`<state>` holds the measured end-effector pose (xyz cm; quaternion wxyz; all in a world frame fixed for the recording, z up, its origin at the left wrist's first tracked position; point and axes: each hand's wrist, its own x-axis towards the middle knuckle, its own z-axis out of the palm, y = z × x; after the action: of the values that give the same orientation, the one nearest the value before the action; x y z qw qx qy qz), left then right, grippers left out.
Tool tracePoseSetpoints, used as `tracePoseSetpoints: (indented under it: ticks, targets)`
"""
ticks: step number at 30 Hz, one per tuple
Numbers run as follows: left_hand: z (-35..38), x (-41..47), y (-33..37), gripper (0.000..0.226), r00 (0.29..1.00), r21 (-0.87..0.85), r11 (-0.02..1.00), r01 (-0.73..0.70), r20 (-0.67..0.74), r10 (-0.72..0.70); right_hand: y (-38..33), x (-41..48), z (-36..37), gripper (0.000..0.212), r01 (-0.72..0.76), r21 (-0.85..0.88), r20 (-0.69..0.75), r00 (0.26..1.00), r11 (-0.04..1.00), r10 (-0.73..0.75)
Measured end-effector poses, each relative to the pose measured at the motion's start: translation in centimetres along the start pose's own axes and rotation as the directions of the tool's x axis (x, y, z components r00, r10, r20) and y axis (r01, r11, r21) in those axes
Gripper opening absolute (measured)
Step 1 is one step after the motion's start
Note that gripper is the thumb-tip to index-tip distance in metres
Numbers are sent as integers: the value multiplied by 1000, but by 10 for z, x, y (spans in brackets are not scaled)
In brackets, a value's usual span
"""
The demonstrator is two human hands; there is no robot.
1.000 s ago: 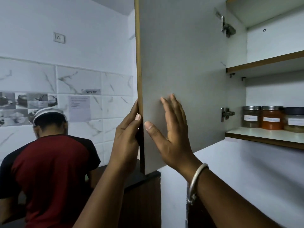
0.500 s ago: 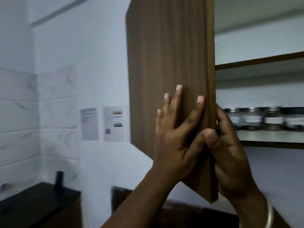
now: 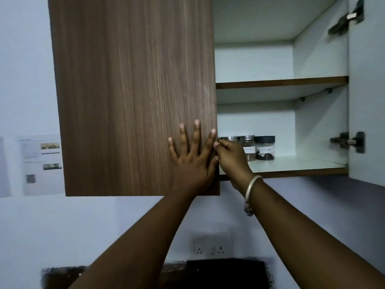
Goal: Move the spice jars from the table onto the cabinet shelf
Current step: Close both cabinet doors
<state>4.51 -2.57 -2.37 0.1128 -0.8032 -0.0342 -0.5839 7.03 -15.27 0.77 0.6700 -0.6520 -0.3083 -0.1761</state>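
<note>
The spice jars (image 3: 259,148) are seen on the lower shelf (image 3: 291,165) of the cabinet, just to the right of the left door (image 3: 133,90). They are partly hidden behind the right hand (image 3: 233,159), so their number cannot be told surely. No jar is held. The left hand (image 3: 190,161) is laid flat on the front of the left door, near its lower right corner, with the fingers straight and spread. The fingers of the right hand are curled at the free edge of this door and seem to pinch it. It is judged that the door is being closed. If it is pushed shut while these fingers are around its edge, they can be caught between the door and the cabinet front; a hard push could also shake the jars. Far to the right of the left door, the right door (image 3: 366,90) stands wide open on its hinges (image 3: 348,141). Below the left door a wall socket (image 3: 210,247) and a dark counter (image 3: 218,272) are found, and to its left some papers (image 3: 41,159) are fixed on the wall.
</note>
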Motion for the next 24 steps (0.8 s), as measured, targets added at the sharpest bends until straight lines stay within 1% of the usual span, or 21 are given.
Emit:
tracePoseSetpoints:
  ticks: [4, 8, 10, 13, 16, 18, 20, 21, 22, 23, 24]
  targets:
    - [18, 7, -3, 79, 999, 19, 1000, -7, 54, 6, 17, 19, 7, 25, 61, -180, 7, 998, 982, -61]
    - [29, 13, -10, 88, 991, 37, 998, -46, 126, 41, 31, 36, 13, 25, 62, -244, 3, 998, 968, -63]
    - [31, 14, -12, 90, 987, 34, 998, -47, 157, 41, 36, 41, 17, 27, 48, -234, 2, 999, 971, -49]
    - [34, 15, -12, 90, 987, 34, 999, -40, 157, 34, 41, 45, 20, 29, 37, -213, -12, 999, 976, -41]
    - [31, 15, -12, 88, 981, 14, 999, -34, 191, 31, 43, 44, 20, 30, 68, -168, 4, 998, 983, -68]
    - [24, 18, -12, 82, 968, -55, 998, -13, 250, 26, 39, 40, 19, 31, 68, -171, 19, 998, 983, -66]
    - [8, 22, -12, 74, 949, -179, 983, 42, 316, 17, 36, 32, 14, 33, 68, -144, 67, 996, 987, -58]
    - [-4, 25, -12, 71, 944, -263, 962, 75, 329, 16, 32, 26, 11, 38, 80, -103, 98, 993, 991, -70]
    - [-17, 26, -11, 69, 945, -368, 922, 119, 328, 9, 27, 19, 6, 44, 82, -43, 123, 989, 996, -76]
    - [-30, 27, -8, 68, 950, -480, 862, 162, 311, -6, 20, 9, -1, 48, 89, 18, 132, 987, 996, -91]
    - [-43, 26, -3, 67, 958, -575, 796, 190, 285, -23, 12, -3, -9, 51, 127, 59, 131, 982, 990, -134]
